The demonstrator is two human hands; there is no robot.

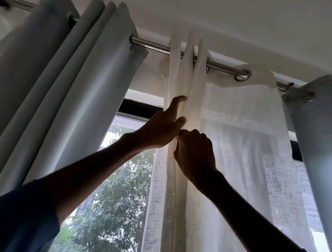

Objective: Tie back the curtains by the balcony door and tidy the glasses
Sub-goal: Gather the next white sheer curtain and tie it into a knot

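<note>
A sheer white curtain (228, 150) hangs from a steel rod (153, 45), its left part bunched into folds. My left hand (161, 129) is raised against those folds, index finger and thumb pressing the fabric. Just below and to the right, my right hand (194, 154) is closed on the gathered fabric, fingers curled around the folds. A grey-blue eyelet curtain (64, 90) hangs gathered at the left. Another grey-blue curtain (323, 138) hangs at the right. No glasses are in view.
Between the left curtain and the sheer one, the window (117, 181) shows trees outside behind a mesh screen. A dark window frame (140, 108) runs across the top. The white ceiling sits close above the rod.
</note>
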